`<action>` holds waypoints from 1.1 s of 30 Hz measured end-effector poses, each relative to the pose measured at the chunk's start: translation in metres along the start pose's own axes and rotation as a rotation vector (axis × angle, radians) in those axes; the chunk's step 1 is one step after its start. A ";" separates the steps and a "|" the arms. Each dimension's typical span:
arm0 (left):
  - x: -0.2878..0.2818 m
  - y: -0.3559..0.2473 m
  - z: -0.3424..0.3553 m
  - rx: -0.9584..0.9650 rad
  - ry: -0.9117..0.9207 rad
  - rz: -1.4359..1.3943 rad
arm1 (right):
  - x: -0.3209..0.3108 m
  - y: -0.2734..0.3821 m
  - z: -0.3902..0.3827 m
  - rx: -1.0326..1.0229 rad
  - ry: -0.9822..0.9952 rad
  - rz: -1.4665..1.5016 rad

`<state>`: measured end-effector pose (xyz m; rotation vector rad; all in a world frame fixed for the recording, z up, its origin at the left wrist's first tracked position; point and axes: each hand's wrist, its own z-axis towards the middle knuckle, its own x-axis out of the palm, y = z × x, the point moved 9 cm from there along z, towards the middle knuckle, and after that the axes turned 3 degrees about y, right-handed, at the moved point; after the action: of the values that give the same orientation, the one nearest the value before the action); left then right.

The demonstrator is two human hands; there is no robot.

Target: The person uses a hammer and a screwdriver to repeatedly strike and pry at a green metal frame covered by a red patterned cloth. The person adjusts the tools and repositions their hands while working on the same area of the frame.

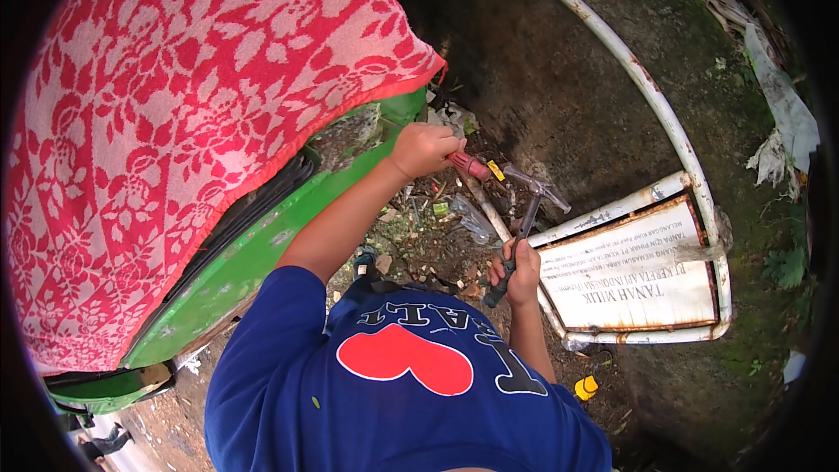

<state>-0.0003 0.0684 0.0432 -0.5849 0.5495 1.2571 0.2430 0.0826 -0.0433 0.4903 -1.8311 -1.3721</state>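
My left hand (424,150) is closed around a tool with a ridged red handle (470,166); a small yellow piece shows beside it, and I cannot make out the tool's far end clearly. My right hand (520,271) grips the dark handle of a hammer (524,227), whose metal head is raised toward the red-handled tool; whether they touch is unclear. Beneath and beside both tools lies a rusty white tubular frame (616,39) holding a white signboard (625,288) with dark lettering.
A red floral cloth (192,105) covers a green object (227,262) on the left. Litter and torn plastic (778,131) lie on dirt and mossy dark ground (734,376). A yellow object (587,387) lies near my right side. Another person (109,444) shows at the far lower left.
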 end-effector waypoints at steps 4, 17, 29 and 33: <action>0.009 -0.002 -0.003 0.008 0.025 0.025 | -0.006 -0.001 -0.010 -0.072 -0.014 -0.014; 0.016 0.008 0.000 -0.040 0.073 0.023 | 0.023 -0.044 0.015 -0.018 0.147 0.009; -0.001 0.004 0.005 -0.021 -0.010 -0.036 | 0.019 -0.007 0.013 -0.324 0.180 0.161; -0.006 0.007 0.011 -0.049 -0.050 -0.043 | 0.017 -0.024 0.024 -0.250 0.130 0.158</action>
<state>-0.0080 0.0730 0.0550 -0.6018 0.4627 1.2442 0.2107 0.0775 -0.0620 0.2902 -1.5341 -1.4025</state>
